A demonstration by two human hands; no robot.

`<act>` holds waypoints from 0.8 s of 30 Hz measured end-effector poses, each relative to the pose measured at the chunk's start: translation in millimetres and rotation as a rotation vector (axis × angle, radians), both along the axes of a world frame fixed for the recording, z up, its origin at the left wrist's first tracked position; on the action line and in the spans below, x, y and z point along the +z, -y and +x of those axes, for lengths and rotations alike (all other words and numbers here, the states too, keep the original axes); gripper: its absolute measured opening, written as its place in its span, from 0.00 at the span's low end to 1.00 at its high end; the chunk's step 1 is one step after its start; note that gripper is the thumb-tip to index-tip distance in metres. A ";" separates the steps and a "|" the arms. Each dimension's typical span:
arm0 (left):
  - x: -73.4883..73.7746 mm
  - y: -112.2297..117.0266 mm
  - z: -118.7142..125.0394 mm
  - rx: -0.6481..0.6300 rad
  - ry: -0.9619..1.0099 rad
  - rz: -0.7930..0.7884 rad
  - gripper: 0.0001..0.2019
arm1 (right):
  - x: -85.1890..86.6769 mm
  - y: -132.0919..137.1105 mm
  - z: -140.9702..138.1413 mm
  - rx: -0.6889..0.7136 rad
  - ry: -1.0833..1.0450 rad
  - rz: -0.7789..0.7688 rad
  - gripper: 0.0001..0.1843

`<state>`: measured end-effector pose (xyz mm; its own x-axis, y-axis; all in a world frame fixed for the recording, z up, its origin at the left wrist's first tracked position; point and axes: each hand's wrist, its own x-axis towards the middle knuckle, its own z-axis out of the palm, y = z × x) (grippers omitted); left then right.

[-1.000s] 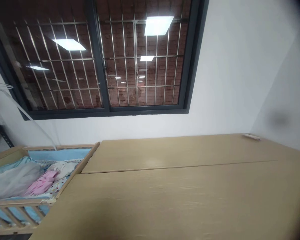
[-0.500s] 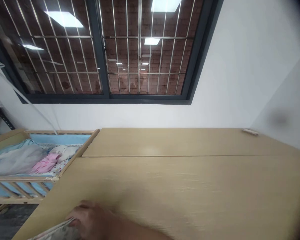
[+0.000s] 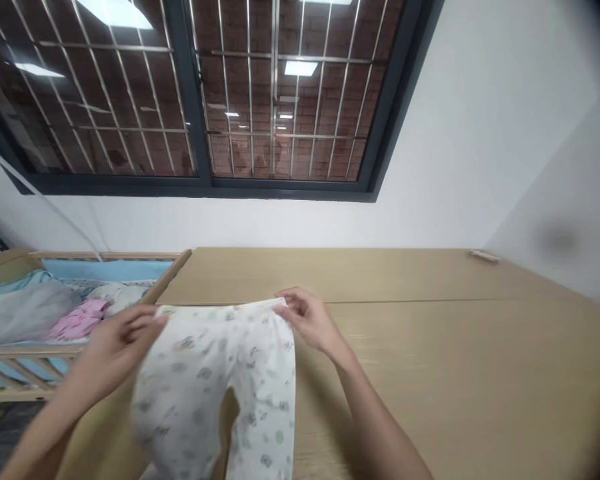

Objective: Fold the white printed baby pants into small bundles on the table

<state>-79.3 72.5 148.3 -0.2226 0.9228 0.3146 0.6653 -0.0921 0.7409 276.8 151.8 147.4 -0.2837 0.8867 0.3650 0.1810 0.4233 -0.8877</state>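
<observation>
Pale wood table (image 3: 455, 373) beneath barred window (image 3: 275, 100), left hand (image 3: 115, 350) and right hand (image 3: 310, 320) gripping printed trousers (image 3: 215, 373).

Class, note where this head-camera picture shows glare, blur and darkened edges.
Head view: ceiling lights glare as reflections in the window; the left hand and baby trousers are blurred, the right hand sharper; the right edge darkens to black.

A wooden crib (image 3: 30, 349) stood to my left, right against the pale wooden table (image 3: 455, 373), with a pink garment (image 3: 77, 319) and grey netting (image 3: 15, 319) inside. A small flat object (image 3: 483, 256) lay at the table's far right. A barred window (image 3: 275, 100) faced me.
</observation>
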 end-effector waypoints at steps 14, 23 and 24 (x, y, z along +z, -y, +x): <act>-141.4 -196.6 71.6 -0.080 -0.204 -0.281 0.15 | -147.3 -163.9 13.8 -0.285 0.466 -0.186 0.07; -125.5 -209.7 95.0 0.025 -0.343 -0.285 0.14 | -164.6 -200.3 6.7 -0.357 0.513 -0.200 0.05; -120.1 -203.7 102.9 0.030 -0.355 -0.268 0.14 | -165.4 -202.2 8.6 -0.342 0.501 -0.213 0.05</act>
